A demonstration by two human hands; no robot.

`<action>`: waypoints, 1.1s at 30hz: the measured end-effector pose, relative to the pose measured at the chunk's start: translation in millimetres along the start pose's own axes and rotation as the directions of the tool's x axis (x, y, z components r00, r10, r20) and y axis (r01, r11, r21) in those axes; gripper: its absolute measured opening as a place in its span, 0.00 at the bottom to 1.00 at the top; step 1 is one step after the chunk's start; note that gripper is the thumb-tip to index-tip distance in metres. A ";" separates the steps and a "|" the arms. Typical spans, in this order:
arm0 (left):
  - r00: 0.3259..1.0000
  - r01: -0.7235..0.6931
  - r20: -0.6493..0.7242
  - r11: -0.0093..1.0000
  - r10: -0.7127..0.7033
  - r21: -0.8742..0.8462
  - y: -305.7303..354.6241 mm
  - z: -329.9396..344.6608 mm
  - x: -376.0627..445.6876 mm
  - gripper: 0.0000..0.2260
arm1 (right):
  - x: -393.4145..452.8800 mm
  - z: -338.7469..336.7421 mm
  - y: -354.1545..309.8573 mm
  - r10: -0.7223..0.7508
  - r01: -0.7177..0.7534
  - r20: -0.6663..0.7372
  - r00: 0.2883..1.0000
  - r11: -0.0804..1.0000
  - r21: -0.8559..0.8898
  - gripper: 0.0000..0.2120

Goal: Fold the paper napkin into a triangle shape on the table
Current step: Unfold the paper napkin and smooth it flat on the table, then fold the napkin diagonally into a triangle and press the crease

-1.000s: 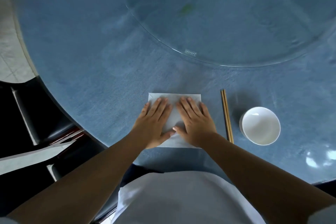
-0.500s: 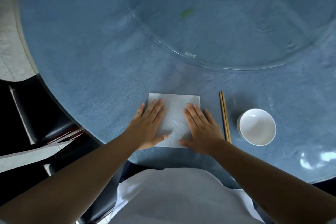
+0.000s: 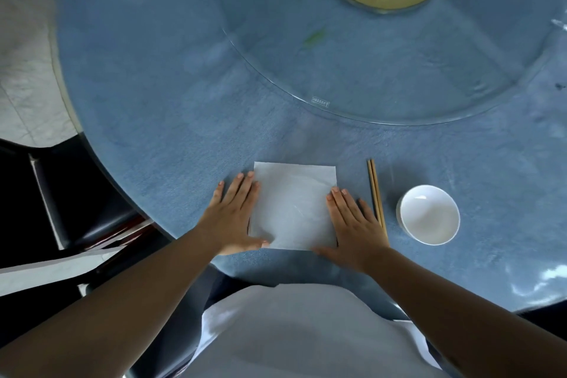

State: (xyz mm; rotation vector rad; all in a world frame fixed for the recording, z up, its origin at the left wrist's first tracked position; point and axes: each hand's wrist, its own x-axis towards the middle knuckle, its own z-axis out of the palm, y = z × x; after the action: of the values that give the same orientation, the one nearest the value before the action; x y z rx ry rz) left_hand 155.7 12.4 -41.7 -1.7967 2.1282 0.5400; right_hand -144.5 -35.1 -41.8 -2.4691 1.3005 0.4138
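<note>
The napkin [image 3: 293,207] lies flat and square on the blue bench [image 3: 171,120], close to the near edge, in front of the person. A second ago both hands were pressed on its middle, side by side. Now they have slid apart to the sides: the left hand [image 3: 234,215] rests at its 9 o'clock edge, the right hand [image 3: 352,224] at its 3 o'clock edge. The fingers of both hands are stretched out flat and close together, holding nothing; only the thumbs touch the near corners of the paper. So the centre of the napkin is bare and looks smooth.

I think this was a smoothing stroke, and the fold itself is not yet begun, because there is no diagonal crease and no triangle.

At 3 o'clock, just beside the right hand, lie the chopsticks [image 3: 375,190], and farther out stands a white bowl [image 3: 429,214].
</note>
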 end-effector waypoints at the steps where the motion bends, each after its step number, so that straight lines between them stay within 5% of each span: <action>1: 1.000 -0.007 -0.012 1.000 0.007 0.002 2.4 1.5 -6.1 0.54 | -5.0 0.5 -0.6 -0.017 0.017 -0.017 1.000 1.000 -0.003 0.52; 7: 0.930 -0.207 -0.290 0.974 0.224 0.090 24.7 19.0 -40.9 0.30 | -31.9 14.1 -1.1 -0.246 0.247 -0.212 0.946 0.969 -0.022 0.31; 12: 0.914 -0.153 -0.369 0.985 0.170 0.077 35.1 26.1 -52.0 0.14 | -31.3 15.6 -4.8 -0.232 0.239 -0.296 0.927 0.971 -0.015 0.12; 15: 0.913 -0.108 -0.389 0.993 0.121 0.055 36.4 25.9 -52.7 0.09 | -28.1 9.3 -8.3 -0.223 0.223 -0.225 0.949 0.975 -0.028 0.13; 21: 0.907 -0.080 -0.413 0.997 0.082 0.021 37.4 18.5 -54.9 0.04 | -23.2 -3.8 -15.5 -0.220 0.209 -0.146 0.965 0.974 -0.088 0.11; 26: 0.901 -0.141 -0.425 0.985 0.088 -0.096 41.0 12.3 -62.8 0.08 | -31.7 -7.3 -9.5 -0.176 0.202 -0.235 0.956 0.975 0.090 0.02; 33: 0.922 -0.146 -0.386 0.955 0.037 -0.258 53.4 21.1 -76.2 0.09 | -53.6 -12.5 -8.1 -0.159 0.192 -0.182 0.970 0.965 0.180 0.08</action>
State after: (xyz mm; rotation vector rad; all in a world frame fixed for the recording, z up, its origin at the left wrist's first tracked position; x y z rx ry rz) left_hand 115.9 96.4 -20.6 -2.1052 2.5107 0.5846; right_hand -165.6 3.9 -8.1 -2.4644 1.1083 0.0324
